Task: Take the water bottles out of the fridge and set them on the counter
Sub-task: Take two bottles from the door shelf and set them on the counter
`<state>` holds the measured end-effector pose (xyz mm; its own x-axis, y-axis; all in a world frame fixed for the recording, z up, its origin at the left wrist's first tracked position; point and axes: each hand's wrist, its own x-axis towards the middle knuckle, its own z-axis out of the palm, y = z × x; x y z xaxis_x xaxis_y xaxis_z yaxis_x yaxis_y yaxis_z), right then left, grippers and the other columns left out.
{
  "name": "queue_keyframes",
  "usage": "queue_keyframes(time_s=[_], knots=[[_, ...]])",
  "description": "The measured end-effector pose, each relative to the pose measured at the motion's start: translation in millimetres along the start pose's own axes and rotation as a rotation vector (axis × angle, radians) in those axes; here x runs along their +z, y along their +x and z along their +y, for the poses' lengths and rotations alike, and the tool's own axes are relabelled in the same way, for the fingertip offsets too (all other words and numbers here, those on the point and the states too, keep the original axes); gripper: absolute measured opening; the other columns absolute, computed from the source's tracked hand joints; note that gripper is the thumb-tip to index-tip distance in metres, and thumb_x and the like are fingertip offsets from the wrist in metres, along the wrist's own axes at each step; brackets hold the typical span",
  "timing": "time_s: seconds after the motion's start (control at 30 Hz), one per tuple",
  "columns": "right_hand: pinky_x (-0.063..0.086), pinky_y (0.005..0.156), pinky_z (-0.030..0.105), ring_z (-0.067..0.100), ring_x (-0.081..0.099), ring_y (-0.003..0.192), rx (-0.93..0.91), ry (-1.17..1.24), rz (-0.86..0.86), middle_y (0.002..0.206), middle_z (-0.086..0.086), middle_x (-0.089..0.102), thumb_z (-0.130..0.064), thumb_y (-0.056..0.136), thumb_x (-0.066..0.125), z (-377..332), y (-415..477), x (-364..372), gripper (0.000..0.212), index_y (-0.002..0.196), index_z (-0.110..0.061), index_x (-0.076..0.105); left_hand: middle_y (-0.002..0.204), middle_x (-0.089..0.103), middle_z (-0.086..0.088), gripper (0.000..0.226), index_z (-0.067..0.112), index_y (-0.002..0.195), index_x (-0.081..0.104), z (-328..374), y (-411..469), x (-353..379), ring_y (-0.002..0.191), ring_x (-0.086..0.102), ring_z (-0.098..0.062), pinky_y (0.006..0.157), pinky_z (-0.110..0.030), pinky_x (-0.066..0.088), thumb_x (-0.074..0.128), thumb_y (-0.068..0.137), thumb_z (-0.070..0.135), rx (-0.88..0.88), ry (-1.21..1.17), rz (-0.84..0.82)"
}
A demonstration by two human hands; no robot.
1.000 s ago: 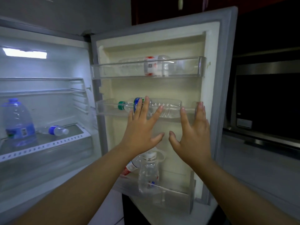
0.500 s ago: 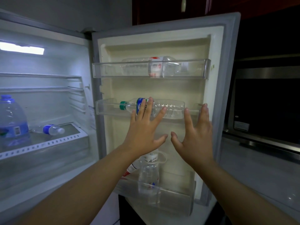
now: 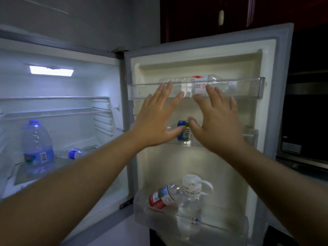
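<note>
in the fridge body on the left, a large jug (image 3: 38, 146) stands on the lower shelf with a small bottle (image 3: 75, 153) lying on its side beside it. the left hand (image 3: 156, 119) is spread flat, holding nothing, fingertips just under the top door bin (image 3: 248, 87). the red-labelled bottle (image 3: 198, 84) lies sideways in that bin. the right hand (image 3: 216, 121) is equally spread and empty. behind both hands a blue-labelled bottle (image 3: 184, 132) rests in the middle bin. two more sit in the bottom bin (image 3: 221, 228). risk: a lying bottle likely rolls when nudged, and an open-palm scoop over the rim could tip it out and down.
</note>
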<state>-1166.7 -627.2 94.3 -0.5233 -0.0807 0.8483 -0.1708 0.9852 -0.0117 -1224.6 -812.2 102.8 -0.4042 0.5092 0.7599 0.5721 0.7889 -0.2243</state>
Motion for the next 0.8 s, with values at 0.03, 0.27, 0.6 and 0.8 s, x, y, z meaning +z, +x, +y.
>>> queue_keyframes(time_s=[0.03,0.27,0.6,0.8], knots=[[0.006,0.123,0.051,0.026,0.016,0.154,0.004,-0.006,0.005,0.166,0.007,0.023,-0.048,0.094,0.053,-1.4,12.8,-7.1,0.061,0.15,-0.027,0.038,0.167,-0.005,-0.007,0.092,0.029,0.158,0.006,-7.3,10.6,-7.6,0.154,-0.007,-0.025,0.121,-0.046,0.003,0.051,0.087,0.066,0.009,0.008,-0.008],[0.05,0.091,0.037,0.02,0.06,0.109,0.091,0.089,-0.084,0.134,0.006,0.062,-0.038,0.1,0.052,14.0,92.0,-56.7,0.041,0.137,-0.02,0.056,0.165,0.02,-0.003,0.077,0.027,0.154,0.028,-26.5,78.4,-34.0,0.153,0.01,-0.022,0.121,-0.045,0.013,0.048,0.091,0.065,0.062,-0.03,-0.015],[0.04,0.093,0.034,0.018,0.054,0.108,0.085,0.07,-0.578,0.124,-0.002,0.06,-0.035,0.097,0.061,46.1,147.8,-65.3,0.037,0.131,-0.02,0.063,0.147,0.051,0.001,0.054,0.023,0.145,0.047,-27.2,141.5,-38.2,0.129,0.049,-0.011,0.102,-0.024,0.034,0.055,0.097,0.045,-0.054,-0.448,-0.337],[0.05,0.077,0.032,0.017,0.061,0.092,0.277,0.18,-0.767,0.098,-0.006,0.062,-0.027,0.092,0.07,49.4,160.4,-67.8,0.015,0.106,-0.029,0.064,0.141,0.053,0.004,0.048,0.029,0.14,0.051,-35.8,173.4,-48.9,0.127,0.049,-0.012,0.109,-0.033,0.036,0.062,0.094,0.038,-0.014,-0.412,-0.652]])
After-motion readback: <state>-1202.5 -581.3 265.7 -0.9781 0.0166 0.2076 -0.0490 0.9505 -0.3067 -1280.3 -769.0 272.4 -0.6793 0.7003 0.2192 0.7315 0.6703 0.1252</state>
